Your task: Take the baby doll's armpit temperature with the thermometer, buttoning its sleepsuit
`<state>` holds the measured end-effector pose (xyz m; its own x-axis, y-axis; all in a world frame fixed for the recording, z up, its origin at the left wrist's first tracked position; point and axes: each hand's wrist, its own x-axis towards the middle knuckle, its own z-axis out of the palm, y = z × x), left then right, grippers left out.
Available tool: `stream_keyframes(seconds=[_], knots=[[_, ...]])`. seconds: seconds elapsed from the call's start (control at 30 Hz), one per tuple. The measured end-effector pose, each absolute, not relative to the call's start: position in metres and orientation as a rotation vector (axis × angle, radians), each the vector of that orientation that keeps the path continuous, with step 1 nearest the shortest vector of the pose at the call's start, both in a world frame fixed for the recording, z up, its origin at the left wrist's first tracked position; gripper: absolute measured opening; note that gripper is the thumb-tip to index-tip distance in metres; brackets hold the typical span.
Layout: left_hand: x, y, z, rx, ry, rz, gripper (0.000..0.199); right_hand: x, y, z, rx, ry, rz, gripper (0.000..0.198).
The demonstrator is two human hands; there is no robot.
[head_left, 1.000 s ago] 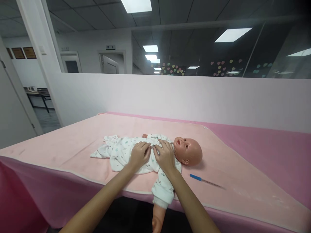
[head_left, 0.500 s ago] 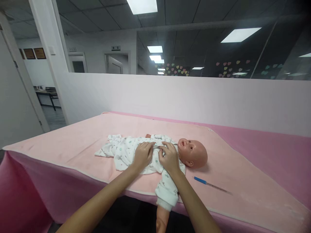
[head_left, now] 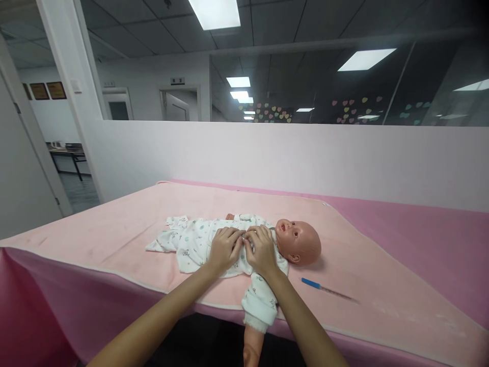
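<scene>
A baby doll point(head_left: 300, 242) lies on its back with its head to the right, dressed in a white printed baby gown point(head_left: 194, 239). My left hand point(head_left: 225, 250) rests on the doll's chest, its fingers bent and closed on the gown's front. Close beside it, my right hand point(head_left: 262, 250) also has its fingers pinched on the gown's front near the neck. Both sets of fingertips nearly meet, and they hide the bit of cloth between them. One sleeved doll arm point(head_left: 254, 339) hangs over the table's near edge, under my right forearm.
A thin stick with a blue end point(head_left: 311, 283) lies to the right of the doll. Beneath everything is a peach sheet point(head_left: 126, 224) over a pink cover point(head_left: 420, 224). A white low wall point(head_left: 286, 158) with glass above stands behind.
My hands have drawn closer together on the gown's front, the right one moving toward the left. The whole view has shifted slightly. The doll and the blue-ended stick stay in place.
</scene>
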<state>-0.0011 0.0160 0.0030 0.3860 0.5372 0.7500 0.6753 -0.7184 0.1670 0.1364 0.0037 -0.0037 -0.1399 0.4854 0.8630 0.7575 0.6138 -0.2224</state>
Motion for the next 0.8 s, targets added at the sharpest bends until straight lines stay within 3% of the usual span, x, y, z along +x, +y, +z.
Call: stream_keyframes(seconds=[0.5, 0.8], knots=[[0.0015, 0.0142, 0.0043, -2.418, -1.164, -1.219, 0.014, 0.1364, 0.0083, -0.0065, -0.973, -1.701, -0.263, 0.019], [0.0036, 0.0168, 0.0016, -2.396, -1.199, -1.201, 0.011, 0.1363, 0.0117, -0.0079, -0.984, -1.671, -0.242, 0.014]])
